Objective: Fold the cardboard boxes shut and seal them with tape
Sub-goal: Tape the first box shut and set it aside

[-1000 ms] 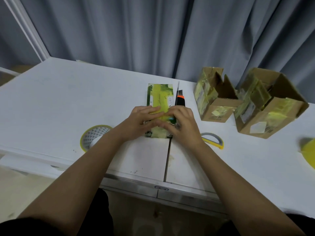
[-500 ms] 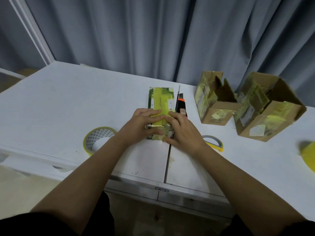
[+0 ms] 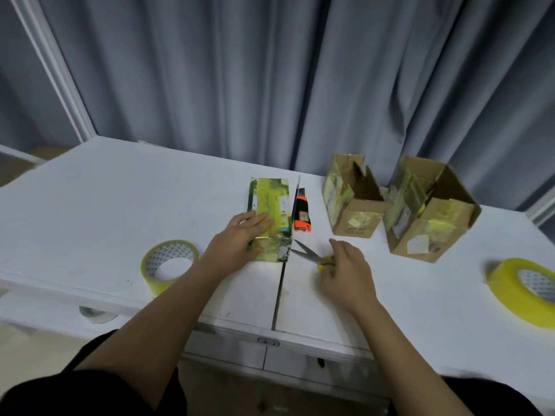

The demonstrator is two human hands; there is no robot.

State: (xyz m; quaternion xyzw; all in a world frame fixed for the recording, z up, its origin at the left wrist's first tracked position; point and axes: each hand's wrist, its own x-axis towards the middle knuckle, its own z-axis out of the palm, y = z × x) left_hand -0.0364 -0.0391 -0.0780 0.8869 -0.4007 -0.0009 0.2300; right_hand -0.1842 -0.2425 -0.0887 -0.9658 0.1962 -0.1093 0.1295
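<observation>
Item: green taped box [image 3: 268, 202], light, stiff card, slick tape skin. My left hand [image 3: 240, 238] presses flat on top; right hand [image 3: 345, 271] grips scissors [image 3: 309, 256] beside it.

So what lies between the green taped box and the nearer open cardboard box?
In the head view, an orange utility knife lies on the white table between the green taped box and the open cardboard box, close beside the green one.
</observation>
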